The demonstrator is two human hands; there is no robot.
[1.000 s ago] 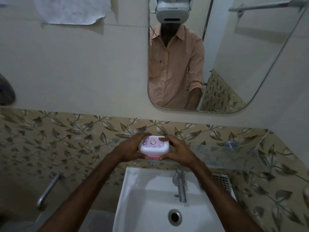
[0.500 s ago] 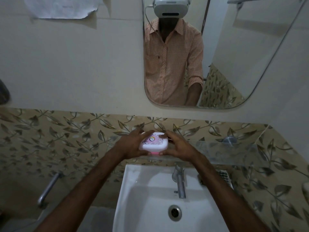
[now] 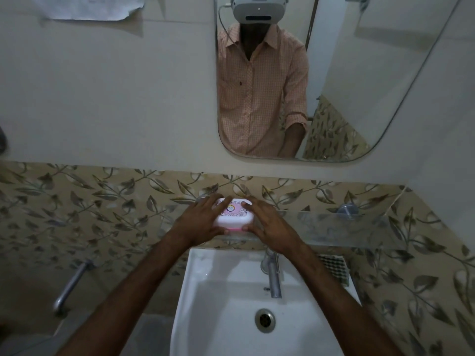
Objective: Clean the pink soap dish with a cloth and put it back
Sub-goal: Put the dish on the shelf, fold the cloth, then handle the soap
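The pink soap dish [image 3: 233, 216], with its white patterned lid closed, sits at the left end of the glass shelf [image 3: 334, 227] above the sink. My left hand [image 3: 199, 222] holds its left side, fingers over the lid and thumb at the lower front edge. My right hand [image 3: 270, 227] holds its right side the same way. No cloth is in view.
A white sink [image 3: 231, 291] with a metal tap [image 3: 272, 276] lies below the shelf. A mirror [image 3: 359, 86] hangs on the wall above. A metal pipe [image 3: 70, 286] juts out at lower left. A paper sheet [image 3: 87, 7] is stuck at upper left.
Both hands have carried the soap dish away from me and down onto the glass shelf against the tiled wall; the grip on each side is unchanged.
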